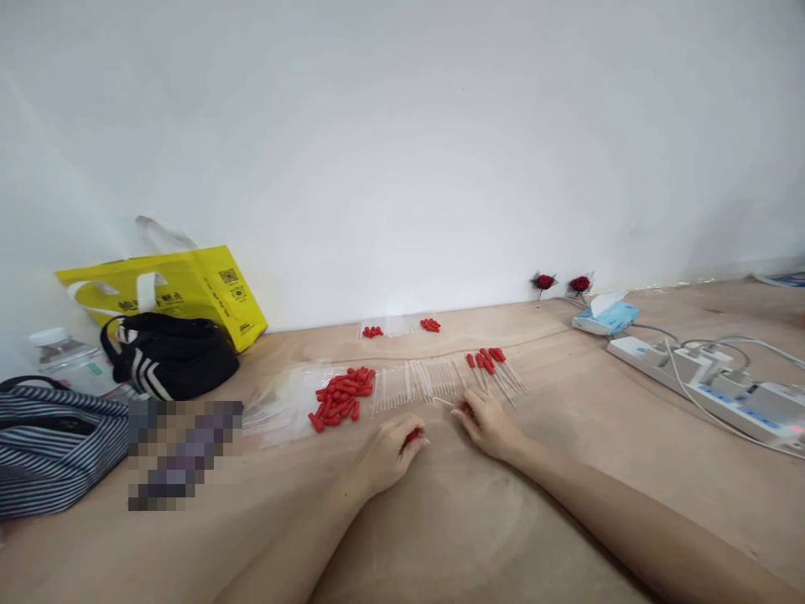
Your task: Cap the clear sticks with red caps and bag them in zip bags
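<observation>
My left hand [397,453] is closed on a red rubber bulb [412,435], which shows between the thumb and fingers. My right hand [489,426] pinches a thin glass dropper tube [444,402] that points left toward the other hand. Behind the hands lies a row of loose glass tubes [402,386]. A pile of red rubber bulbs [340,396] rests left of that row. Several droppers with red bulbs on their ends [487,362] lie just beyond my right hand.
Clear plastic bags [283,411] lie left of the bulbs. Small bagged bulbs [430,325] sit by the wall. A yellow bag [242,306], black pouch [194,356] and striped bag [63,445] stand left; tissues [605,317] and a power strip [710,394] with cables lie right.
</observation>
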{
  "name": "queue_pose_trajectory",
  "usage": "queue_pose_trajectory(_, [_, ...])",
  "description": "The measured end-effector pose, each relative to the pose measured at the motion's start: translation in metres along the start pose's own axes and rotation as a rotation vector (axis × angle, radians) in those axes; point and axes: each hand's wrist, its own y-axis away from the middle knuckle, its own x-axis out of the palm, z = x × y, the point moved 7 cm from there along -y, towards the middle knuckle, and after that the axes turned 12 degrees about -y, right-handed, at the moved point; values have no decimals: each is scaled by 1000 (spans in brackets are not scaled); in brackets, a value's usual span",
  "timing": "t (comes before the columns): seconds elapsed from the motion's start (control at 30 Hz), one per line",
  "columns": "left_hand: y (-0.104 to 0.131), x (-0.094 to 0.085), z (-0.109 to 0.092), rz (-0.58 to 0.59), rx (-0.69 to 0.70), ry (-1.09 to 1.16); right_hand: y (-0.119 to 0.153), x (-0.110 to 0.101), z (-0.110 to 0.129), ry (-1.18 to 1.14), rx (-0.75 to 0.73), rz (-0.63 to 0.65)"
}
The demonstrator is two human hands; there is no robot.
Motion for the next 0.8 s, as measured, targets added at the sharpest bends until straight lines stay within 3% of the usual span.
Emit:
queue_pose_trajectory(0.1, [1,4,2,-56,-23,55,6,-1,5,-131,-31,7])
queue_pose_trajectory(0.23, [2,2,19,-153,-168,130,6,2,18,-168,-77,49])
queue_pose_trajectory(0.63, [0,-1,16,-136,-138,104,9,8,35,-25,-151,78])
queue_pose_trajectory(0.8, [1,1,19,-149,-201,93,11,9,39,-16,-194,85])
